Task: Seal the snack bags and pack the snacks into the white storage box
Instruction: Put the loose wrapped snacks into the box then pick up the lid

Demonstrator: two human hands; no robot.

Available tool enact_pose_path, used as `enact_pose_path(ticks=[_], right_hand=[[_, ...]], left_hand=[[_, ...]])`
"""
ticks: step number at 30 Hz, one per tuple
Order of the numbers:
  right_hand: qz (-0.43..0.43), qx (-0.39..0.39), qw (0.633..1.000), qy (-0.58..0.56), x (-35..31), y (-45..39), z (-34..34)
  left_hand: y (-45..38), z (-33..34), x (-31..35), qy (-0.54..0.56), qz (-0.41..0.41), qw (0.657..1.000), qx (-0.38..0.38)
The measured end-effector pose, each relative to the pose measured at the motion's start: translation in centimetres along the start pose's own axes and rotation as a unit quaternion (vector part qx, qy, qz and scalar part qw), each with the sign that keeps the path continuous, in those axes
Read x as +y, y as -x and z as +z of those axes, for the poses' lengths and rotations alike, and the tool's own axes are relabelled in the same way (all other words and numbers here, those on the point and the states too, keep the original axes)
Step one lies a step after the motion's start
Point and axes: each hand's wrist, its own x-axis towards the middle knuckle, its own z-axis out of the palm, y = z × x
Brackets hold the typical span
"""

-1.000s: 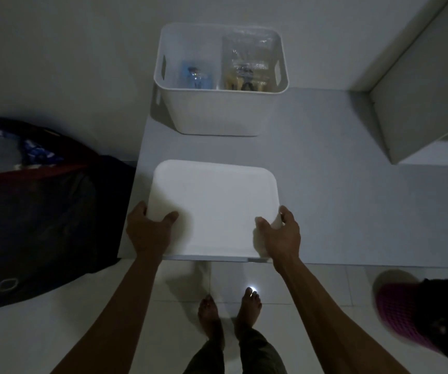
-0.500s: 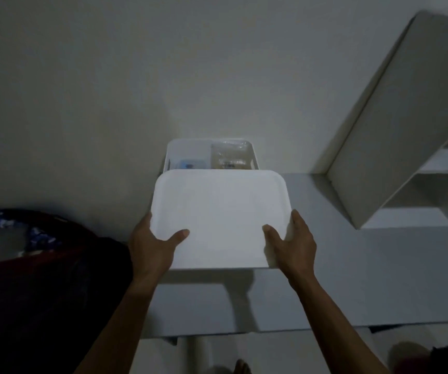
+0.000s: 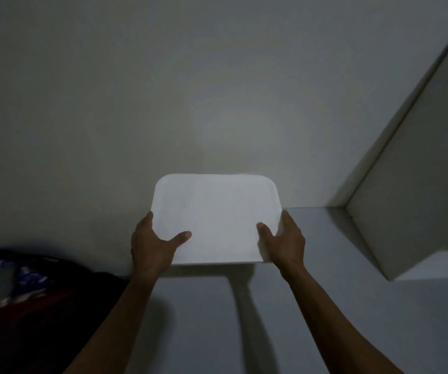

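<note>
Bare grey table [image 3: 352, 306] fills the lower frame, a dark bundle [image 3: 28, 292] crowding its left edge. At centre, the left hand [image 3: 154, 244] and right hand [image 3: 285, 242] grip the white lid's [image 3: 217, 214] near corners, thumbs on top. It hides any box beneath. A shelf [image 3: 420, 171] rises right.

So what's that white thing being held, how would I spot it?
Look at the grey table against the wall. Above its far edge, the left hand and right hand hold a flat lid: the brightest white thing there, with rounded corners.
</note>
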Motion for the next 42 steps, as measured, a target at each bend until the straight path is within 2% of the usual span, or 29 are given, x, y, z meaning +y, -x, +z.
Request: enact_pose_path(ticks=[7, 14, 36, 42], right_hand=[[0.020, -0.020, 1.000, 0.010, -0.3, -6.5, 3.9], [0.027, -0.025, 0.999, 0.023, 0.6, -8.6, 5.7], [-0.010, -0.025, 0.999, 0.024, 2.1, -8.9, 6.3], [-0.024, -0.031, 0.999, -0.008, 1.9, -8.1, 5.0]], left_hand=[[-6.0, 3.3, -0.5, -0.016, -0.023, 1.000, -0.010], [-8.5, 4.9, -1.5, -0.063, -0.045, 0.997, -0.029], [-8.2, 6.3, -2.9, -0.138, -0.015, 0.990, 0.003], [-7.0, 5.8, -1.3, -0.210, 0.000, 0.977, 0.025]])
